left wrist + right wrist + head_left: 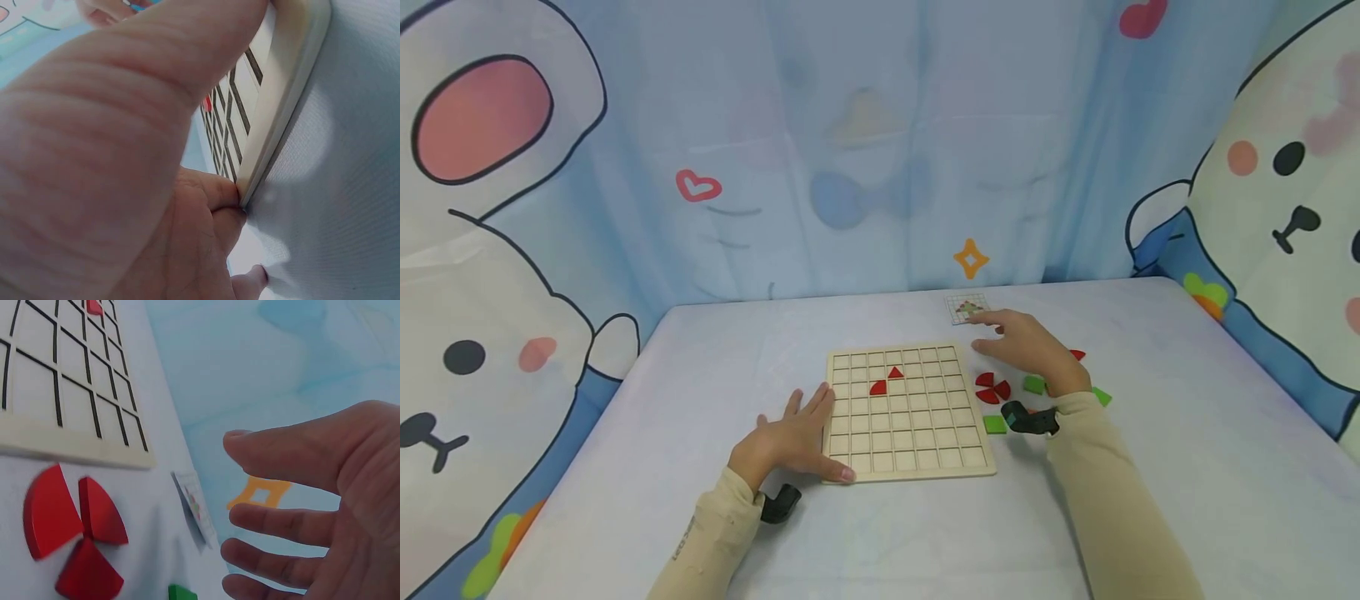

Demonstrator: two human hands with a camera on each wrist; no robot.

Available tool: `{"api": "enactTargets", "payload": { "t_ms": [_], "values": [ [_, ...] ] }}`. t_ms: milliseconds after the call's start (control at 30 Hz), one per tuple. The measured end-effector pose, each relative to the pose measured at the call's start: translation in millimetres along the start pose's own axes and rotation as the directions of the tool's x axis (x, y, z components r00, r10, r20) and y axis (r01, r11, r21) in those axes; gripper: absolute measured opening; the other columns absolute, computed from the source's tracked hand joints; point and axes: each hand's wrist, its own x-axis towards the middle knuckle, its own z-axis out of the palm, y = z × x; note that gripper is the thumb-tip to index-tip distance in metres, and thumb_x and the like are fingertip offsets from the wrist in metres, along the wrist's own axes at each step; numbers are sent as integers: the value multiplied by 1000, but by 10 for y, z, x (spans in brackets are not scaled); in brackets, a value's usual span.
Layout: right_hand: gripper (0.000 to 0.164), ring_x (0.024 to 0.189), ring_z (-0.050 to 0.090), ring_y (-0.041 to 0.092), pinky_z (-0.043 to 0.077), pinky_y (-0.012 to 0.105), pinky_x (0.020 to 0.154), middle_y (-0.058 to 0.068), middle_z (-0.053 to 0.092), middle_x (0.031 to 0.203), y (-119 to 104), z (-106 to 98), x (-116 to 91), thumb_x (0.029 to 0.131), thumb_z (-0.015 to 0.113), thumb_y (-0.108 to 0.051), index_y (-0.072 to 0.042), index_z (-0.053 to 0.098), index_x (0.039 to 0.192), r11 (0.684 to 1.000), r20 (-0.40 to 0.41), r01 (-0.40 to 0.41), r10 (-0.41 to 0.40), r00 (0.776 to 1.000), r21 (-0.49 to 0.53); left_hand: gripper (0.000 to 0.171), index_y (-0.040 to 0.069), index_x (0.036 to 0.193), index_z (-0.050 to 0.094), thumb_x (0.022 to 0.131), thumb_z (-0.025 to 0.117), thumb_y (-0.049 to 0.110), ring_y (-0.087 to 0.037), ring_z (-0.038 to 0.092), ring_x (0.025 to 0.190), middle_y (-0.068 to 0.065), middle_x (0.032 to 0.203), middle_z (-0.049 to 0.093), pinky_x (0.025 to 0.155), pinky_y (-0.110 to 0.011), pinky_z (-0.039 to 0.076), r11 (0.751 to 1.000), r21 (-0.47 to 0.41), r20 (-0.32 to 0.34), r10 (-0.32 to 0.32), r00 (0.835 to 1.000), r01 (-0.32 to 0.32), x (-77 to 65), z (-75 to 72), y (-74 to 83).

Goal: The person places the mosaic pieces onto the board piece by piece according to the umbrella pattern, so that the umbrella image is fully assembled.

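My left hand [790,442] rests along the left edge of a wooden grid board [917,437], fingers spread, thumb on its near left corner. Two red pieces lie in the grid: a quarter circle [878,387] and, diagonally beside it, a triangle [896,373]. Beyond the board's far right corner, my right hand [1021,340] reaches over the table, its extended index finger overlapping a small pattern card [959,306] in the head view. The right wrist view shows its fingers loosely extended with nothing between them, and the card [197,506] standing out past the board.
Right of the board lie several red quarter-circle pieces [49,515] grouped together, a green square [995,425] and another green piece [1033,384]. A red piece [1077,354] and a green piece [1102,396] are partly behind my right wrist. A printed curtain [880,208] hangs behind the table.
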Motion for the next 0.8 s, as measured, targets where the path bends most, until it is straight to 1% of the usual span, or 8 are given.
{"api": "enactTargets", "payload": {
  "t_ms": [133, 333, 433, 533, 700, 800],
  "values": [
    [53, 137, 48, 55, 44, 68, 108, 32, 48, 156, 87, -65, -44, 106, 65, -18, 1, 54, 155, 999, 6, -29, 30, 1000, -18, 130, 8, 173, 12, 82, 89, 60, -43, -1, 163, -5, 180, 3, 113, -86, 8, 1000, 0, -1, 5, 1000, -5, 5, 5, -9],
    [53, 135, 48, 55, 44, 68, 109, 35, 48, 153, 241, -103, -49, 104, 65, -11, 5, 53, 153, 990, 1, -127, 127, 992, -54, 130, 8, 173, 12, 82, 88, 61, -44, -1, 163, -5, 180, 2, 113, -86, 8, 1000, 0, 0, 8, 1000, -8, 9, 2, -13],
    [52, 132, 51, 55, 46, 67, 107, 37, 50, 149, 310, -102, -50, 103, 66, -10, 6, 53, 152, 985, -5, -165, 165, 986, -52, 130, 8, 173, 11, 82, 88, 61, -44, -1, 163, -5, 180, 2, 113, -86, 8, 1000, 1, 2, 7, 1000, -7, 13, 2, -17],
    [51, 124, 55, 52, 49, 66, 104, 39, 54, 142, 378, -96, -53, 103, 67, -11, 7, 55, 148, 981, -6, -187, 187, 982, -54, 130, 8, 173, 11, 82, 88, 61, -44, -1, 163, -5, 180, 2, 113, -86, 8, 1000, 2, 1, 8, 1000, -8, 19, 4, -21],
    [47, 112, 61, 48, 54, 60, 98, 38, 58, 133, 431, -88, -38, 102, 68, -10, 11, 56, 142, 964, 27, -259, 260, 965, -59, 130, 8, 173, 12, 82, 88, 61, -44, -1, 163, -5, 181, 2, 112, -87, 8, 1000, 4, 1, 10, 1000, -10, 23, -1, -23],
    [44, 108, 62, 45, 57, 55, 94, 37, 58, 131, 461, -65, -24, 100, 68, -8, 13, 57, 138, 951, 40, -308, 309, 950, -38, 130, 8, 173, 12, 82, 88, 61, -44, -1, 163, -6, 180, 2, 112, -87, 9, 1000, 6, 2, 11, 1000, -11, 25, -4, -20]
  ]
}}
